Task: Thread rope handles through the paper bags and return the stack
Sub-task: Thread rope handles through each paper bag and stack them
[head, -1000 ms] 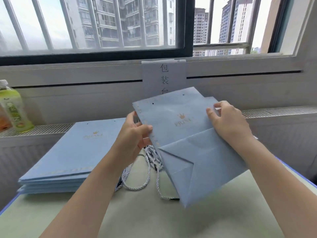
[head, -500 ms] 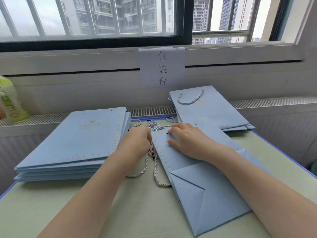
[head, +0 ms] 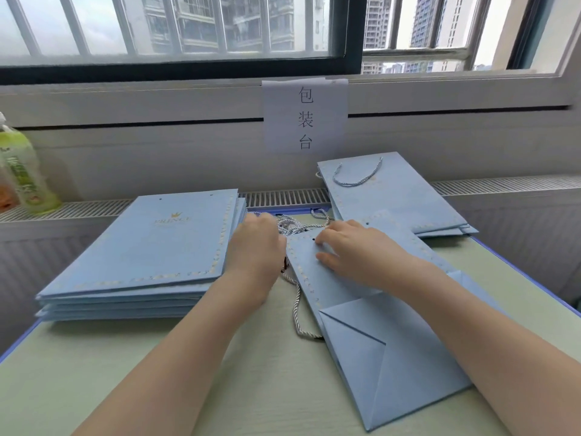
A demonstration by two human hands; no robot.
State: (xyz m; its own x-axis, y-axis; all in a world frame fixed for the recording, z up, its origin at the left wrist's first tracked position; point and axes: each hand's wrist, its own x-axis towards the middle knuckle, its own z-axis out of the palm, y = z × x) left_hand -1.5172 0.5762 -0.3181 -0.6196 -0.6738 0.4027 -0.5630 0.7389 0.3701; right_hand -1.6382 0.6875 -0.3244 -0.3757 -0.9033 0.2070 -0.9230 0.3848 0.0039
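- The flat pale-blue paper bag (head: 371,313) is lying on the green table (head: 157,388), folded base nearest the camera, a punched hole showing near its top edge.
- The right hand (head: 352,250) is pressing on it with fingers fairly straight.
- The left hand (head: 256,247) is reaching into the twisted rope handles (head: 295,228); its fingers are blurred, so grip unclear.
- The left stack (head: 147,250) is showing a gold crown and "PRINCE".
- The handled bags (head: 386,193) are sitting at the right rear.
- The white paper sign (head: 305,116) is reading 包装台.
- The green bottle (head: 22,171) is getting cut off at the left edge.

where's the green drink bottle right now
The green drink bottle stands at the head view's far left edge, on the vent ledge under the window, behind the unthreaded bag stack.
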